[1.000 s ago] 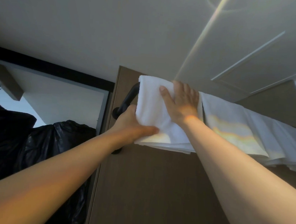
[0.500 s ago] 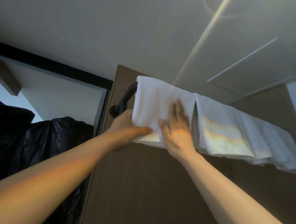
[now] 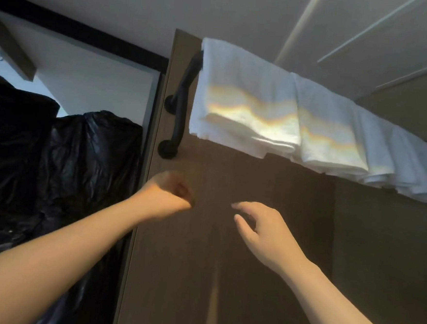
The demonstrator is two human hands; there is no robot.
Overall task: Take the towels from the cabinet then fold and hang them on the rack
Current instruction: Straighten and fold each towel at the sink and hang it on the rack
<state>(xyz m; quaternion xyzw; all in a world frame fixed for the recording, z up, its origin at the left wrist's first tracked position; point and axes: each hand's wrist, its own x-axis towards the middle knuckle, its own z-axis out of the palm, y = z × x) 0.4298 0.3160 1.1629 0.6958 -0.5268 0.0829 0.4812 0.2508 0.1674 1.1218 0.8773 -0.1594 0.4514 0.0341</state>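
Note:
Several folded white towels hang side by side over a black rack (image 3: 184,94) mounted high on a brown wooden panel (image 3: 227,238). The leftmost towel (image 3: 245,93) hangs at the rack's left end, with a second towel (image 3: 330,134) beside it and more towels (image 3: 409,165) to the right. My left hand (image 3: 165,196) is below the rack with fingers curled and holds nothing. My right hand (image 3: 260,231) is lower and to the right, fingers loosely bent, empty. Neither hand touches a towel.
Black plastic bags (image 3: 55,163) fill the space to the left of the panel. A dark-framed opening (image 3: 89,39) and a white ceiling (image 3: 218,10) lie above. The rack's two round wall mounts (image 3: 167,149) stick out from the panel's left edge.
Both hands have let go of the leftmost towel and dropped down away from the rack. The towel now hangs free.

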